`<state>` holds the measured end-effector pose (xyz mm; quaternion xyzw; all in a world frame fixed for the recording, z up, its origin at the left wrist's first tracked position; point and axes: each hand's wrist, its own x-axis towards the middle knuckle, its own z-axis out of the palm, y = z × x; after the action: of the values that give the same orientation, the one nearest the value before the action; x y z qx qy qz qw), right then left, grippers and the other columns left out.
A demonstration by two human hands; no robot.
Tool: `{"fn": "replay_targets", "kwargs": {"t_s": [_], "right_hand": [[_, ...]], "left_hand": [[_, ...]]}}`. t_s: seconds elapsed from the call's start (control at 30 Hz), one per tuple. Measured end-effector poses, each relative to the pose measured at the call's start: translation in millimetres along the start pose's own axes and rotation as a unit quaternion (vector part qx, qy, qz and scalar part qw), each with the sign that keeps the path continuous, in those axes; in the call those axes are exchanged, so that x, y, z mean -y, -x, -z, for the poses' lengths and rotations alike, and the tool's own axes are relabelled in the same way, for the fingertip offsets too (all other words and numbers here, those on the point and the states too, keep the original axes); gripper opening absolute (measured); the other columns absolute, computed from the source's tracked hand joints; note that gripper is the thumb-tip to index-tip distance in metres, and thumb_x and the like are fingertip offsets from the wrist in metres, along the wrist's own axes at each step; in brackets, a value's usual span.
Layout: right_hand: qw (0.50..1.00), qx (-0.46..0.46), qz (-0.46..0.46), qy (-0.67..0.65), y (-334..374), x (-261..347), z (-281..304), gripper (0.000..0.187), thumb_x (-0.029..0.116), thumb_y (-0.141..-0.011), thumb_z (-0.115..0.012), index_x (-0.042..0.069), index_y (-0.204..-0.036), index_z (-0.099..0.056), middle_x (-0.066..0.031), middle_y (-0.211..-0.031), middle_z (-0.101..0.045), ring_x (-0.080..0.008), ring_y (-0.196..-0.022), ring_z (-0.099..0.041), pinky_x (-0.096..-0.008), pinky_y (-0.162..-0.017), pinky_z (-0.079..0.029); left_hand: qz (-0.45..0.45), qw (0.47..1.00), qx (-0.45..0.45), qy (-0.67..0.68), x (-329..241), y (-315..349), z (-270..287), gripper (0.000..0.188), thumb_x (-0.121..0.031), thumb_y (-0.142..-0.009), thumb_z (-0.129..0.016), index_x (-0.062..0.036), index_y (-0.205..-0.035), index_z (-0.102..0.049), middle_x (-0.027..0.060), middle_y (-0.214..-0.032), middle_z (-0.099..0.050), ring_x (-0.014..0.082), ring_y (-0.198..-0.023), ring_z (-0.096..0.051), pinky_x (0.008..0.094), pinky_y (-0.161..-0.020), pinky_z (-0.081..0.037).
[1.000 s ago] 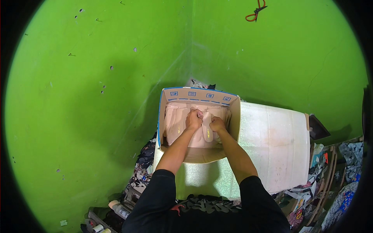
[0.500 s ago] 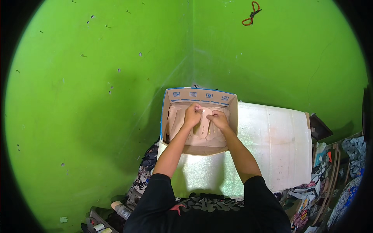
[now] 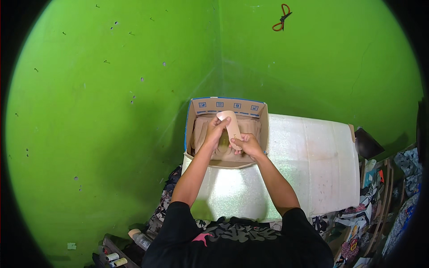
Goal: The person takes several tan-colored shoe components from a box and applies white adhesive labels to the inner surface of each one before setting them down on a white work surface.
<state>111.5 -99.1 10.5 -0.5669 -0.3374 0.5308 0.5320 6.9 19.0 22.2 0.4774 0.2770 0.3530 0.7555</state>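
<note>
A beige shoe insole is held up over an open cardboard box with blue-edged rims. My left hand grips its upper part, the thumb lying across the face. Lower down, my right hand pinches the narrower end between thumb and fingers. Small dark print shows near that lower end. Inside the box, more beige insoles lie in layers, partly hidden by my hands and the held one.
The box stands on a white foam-covered table in a green-walled corner. Red-handled scissors hang on the wall. Patterned fabric and clutter lie at the right; thread spools and a bottle are at lower left.
The insole has been lifted out of the box's interior toward me and tilted, its top now leaning left. My right hand has slid down to its lower end.
</note>
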Motion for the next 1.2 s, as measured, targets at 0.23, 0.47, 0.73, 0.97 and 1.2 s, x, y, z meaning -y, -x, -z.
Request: {"fn": "replay_targets", "kwargs": {"t_s": [0.23,0.47,0.73,0.97,1.2], "right_hand": [[0.999,-0.030,0.000,0.027,41.9,2.1,-4.0,0.025,0.025,-0.086,-0.064,0.000,-0.086,-0.063,-0.0071,-0.064,-0.062,-0.0075,-0.041,-0.049,-0.0214,-0.036,-0.039],[0.998,-0.060,0.027,0.023,112.7,3.8,30.6,0.025,0.025,-0.087,-0.062,0.000,-0.083,-0.063,-0.0066,-0.061,-0.059,-0.0078,-0.039,-0.047,-0.0219,-0.036,-0.037],[0.989,-0.149,0.010,-0.020,238.9,-27.8,104.6,0.026,0.024,-0.087,-0.060,-0.001,-0.085,-0.062,-0.0079,-0.062,-0.059,-0.0094,-0.040,-0.050,-0.0243,-0.037,-0.041],[0.965,-0.252,0.020,-0.066,372.0,-62.4,174.2,0.026,0.025,-0.087,-0.060,0.000,-0.084,-0.062,-0.0058,-0.060,-0.058,-0.0090,-0.041,-0.051,-0.0223,-0.040,-0.040],[0.949,-0.302,0.012,-0.083,445.7,-90.2,221.0,0.026,0.025,-0.088,-0.059,0.000,-0.083,-0.062,-0.0055,-0.061,-0.059,-0.0094,-0.043,-0.052,-0.0216,-0.041,-0.039]], "left_hand": [[0.053,0.997,0.053,-0.008,2.4,23.1,-28.9,0.031,-0.024,-0.093,-0.050,0.0027,-0.105,-0.057,0.0163,-0.096,-0.065,0.0207,-0.083,-0.061,0.0328,-0.076,-0.050],[-0.034,0.998,-0.008,-0.056,8.5,34.2,-57.5,0.040,-0.035,-0.097,-0.039,0.0000,-0.103,-0.058,0.0129,-0.093,-0.065,0.0175,-0.083,-0.061,0.0308,-0.074,-0.048],[0.043,0.982,0.169,-0.075,72.1,115.3,-151.3,0.036,-0.036,-0.098,-0.036,-0.0064,-0.104,-0.054,0.0054,-0.091,-0.060,0.0134,-0.080,-0.061,0.0258,-0.070,-0.044],[0.084,0.949,0.267,-0.147,124.0,179.9,-256.5,0.026,-0.030,-0.096,-0.040,-0.0055,-0.097,-0.049,0.0117,-0.098,-0.064,0.0172,-0.083,-0.062,0.0299,-0.073,-0.043],[0.055,0.938,0.322,-0.119,188.8,234.1,-337.1,0.032,-0.014,-0.090,-0.052,-0.0076,-0.111,-0.028,0.0165,-0.098,-0.061,0.0202,-0.080,-0.063,0.0303,-0.073,-0.044]]}}
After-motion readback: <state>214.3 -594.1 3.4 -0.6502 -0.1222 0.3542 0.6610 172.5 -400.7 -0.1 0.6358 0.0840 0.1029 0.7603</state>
